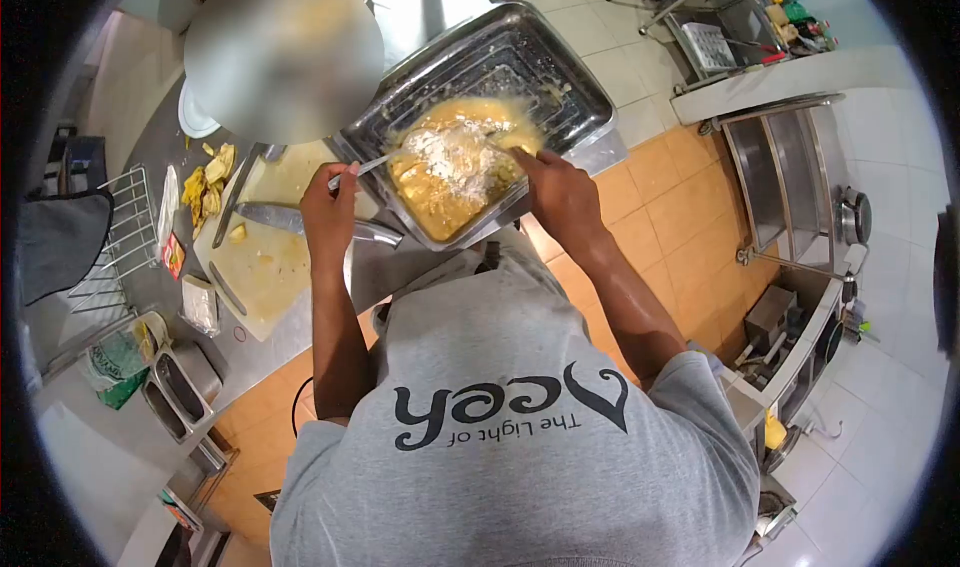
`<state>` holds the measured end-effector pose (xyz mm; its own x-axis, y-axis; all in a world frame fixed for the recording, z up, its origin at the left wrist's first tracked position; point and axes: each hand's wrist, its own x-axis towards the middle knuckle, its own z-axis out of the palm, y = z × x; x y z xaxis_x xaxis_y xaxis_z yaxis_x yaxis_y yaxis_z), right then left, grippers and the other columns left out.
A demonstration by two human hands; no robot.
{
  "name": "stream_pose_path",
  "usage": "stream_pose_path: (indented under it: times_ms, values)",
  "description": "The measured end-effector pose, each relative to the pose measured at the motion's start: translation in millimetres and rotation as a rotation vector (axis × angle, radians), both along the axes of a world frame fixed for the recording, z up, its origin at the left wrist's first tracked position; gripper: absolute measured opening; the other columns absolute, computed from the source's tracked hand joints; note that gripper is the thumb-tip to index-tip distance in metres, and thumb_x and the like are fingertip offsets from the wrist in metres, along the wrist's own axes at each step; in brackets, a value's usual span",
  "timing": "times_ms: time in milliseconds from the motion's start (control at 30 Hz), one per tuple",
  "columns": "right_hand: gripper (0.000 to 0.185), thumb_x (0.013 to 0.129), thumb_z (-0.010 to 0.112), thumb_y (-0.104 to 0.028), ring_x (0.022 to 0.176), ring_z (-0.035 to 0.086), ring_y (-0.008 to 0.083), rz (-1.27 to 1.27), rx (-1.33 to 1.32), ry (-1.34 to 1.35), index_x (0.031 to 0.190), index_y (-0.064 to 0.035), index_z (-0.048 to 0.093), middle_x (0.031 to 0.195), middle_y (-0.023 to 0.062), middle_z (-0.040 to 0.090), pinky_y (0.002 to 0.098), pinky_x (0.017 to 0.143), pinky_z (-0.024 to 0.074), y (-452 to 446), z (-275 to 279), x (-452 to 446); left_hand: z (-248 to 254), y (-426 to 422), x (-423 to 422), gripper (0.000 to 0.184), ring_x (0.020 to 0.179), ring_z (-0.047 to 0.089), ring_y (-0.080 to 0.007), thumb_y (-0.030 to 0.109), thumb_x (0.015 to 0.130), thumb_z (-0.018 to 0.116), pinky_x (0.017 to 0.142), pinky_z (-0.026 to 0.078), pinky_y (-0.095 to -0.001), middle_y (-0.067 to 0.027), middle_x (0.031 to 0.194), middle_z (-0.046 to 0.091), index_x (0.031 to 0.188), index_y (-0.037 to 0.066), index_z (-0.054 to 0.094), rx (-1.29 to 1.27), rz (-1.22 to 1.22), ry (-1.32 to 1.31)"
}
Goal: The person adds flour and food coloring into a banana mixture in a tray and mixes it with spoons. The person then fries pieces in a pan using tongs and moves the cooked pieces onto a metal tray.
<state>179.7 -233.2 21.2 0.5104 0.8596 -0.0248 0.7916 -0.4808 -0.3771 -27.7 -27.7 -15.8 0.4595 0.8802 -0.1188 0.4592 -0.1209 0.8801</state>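
My left hand [330, 207] is closed around the handle of a thin metal utensil [375, 164], which reaches over the near left rim of a deep metal tray [572, 65]. A wet yellow mixture [425, 202] with white powder [450, 157] on top lies in the tray's near part. At the tray's right side is my right hand [560, 195], its fingers closed and pointing down at the mixture. Whatever it holds is smeared by motion and I cannot make it out. Left of the tray, a large knife [275, 217] rests across a pale cutting board [265, 302].
Yellow peels [210, 182], a second long blade [235, 192] and a plastic-wrapped packet [199, 305] lie around the board. A large round blurred shape [285, 57] covers the counter's back left. A wire rack [115, 242] stands far left, a metal trolley [780, 182] at the right.
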Motion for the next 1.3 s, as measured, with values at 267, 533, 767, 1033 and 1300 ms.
stream_pose_path:
  times_ms: [267, 533, 767, 1033, 1300]
  values:
    - [0.036, 0.082, 0.045, -0.009, 0.077, 0.061, 0.0319, 0.189, 0.201, 0.011, 0.115, -0.0123, 0.058, 0.088, 0.0137, 0.057, 0.0402, 0.068, 0.0508, 31, -27, 28, 8, -9, 28, 0.016, 0.074, 0.063, -0.0143, 0.015, 0.092, 0.054, 0.065, 0.049, -0.0272, -0.0105, 0.079, 0.064, 0.091, -0.001, 0.054, 0.274, -0.006, -0.139]
    - [0.032, 0.079, 0.052, -0.005, 0.066, 0.061, 0.0269, 0.259, 0.230, -0.054, 0.108, -0.0139, 0.063, 0.081, 0.0099, 0.055, 0.0350, 0.055, 0.0507, 5, -10, 41, 14, -3, 45, 0.013, 0.077, 0.067, -0.0187, 0.010, 0.094, 0.048, 0.066, 0.053, -0.0274, -0.0151, 0.087, 0.067, 0.093, -0.002, 0.048, 0.152, 0.013, -0.119]
    - [0.042, 0.078, 0.053, -0.004, 0.067, 0.061, 0.0248, 0.315, 0.111, -0.089, 0.116, -0.0175, 0.059, 0.085, 0.0082, 0.051, 0.0350, 0.056, 0.0516, 24, -15, 27, 9, 11, 49, 0.018, 0.076, 0.066, -0.0159, 0.016, 0.095, 0.049, 0.067, 0.054, -0.0270, -0.0136, 0.085, 0.064, 0.096, -0.002, 0.046, 0.121, -0.041, -0.086]
    - [0.053, 0.075, 0.050, 0.000, 0.061, 0.057, 0.0252, 0.312, 0.133, -0.067, 0.123, -0.0213, 0.056, 0.078, 0.0082, 0.047, 0.0348, 0.054, 0.0481, 19, -11, 29, 6, 17, 50, 0.017, 0.077, 0.065, -0.0152, 0.014, 0.095, 0.047, 0.069, 0.054, -0.0275, -0.0135, 0.085, 0.065, 0.097, -0.003, 0.046, 0.088, -0.074, -0.123]
    - [0.051, 0.077, 0.046, 0.001, 0.061, 0.060, 0.0289, 0.172, 0.033, -0.058, 0.123, -0.0217, 0.053, 0.081, 0.0101, 0.053, 0.0383, 0.053, 0.0496, 1, -8, 39, 6, 36, 50, 0.015, 0.078, 0.066, -0.0186, 0.011, 0.095, 0.045, 0.069, 0.055, -0.0295, -0.0163, 0.090, 0.064, 0.094, -0.004, 0.046, 0.289, -0.027, -0.127]
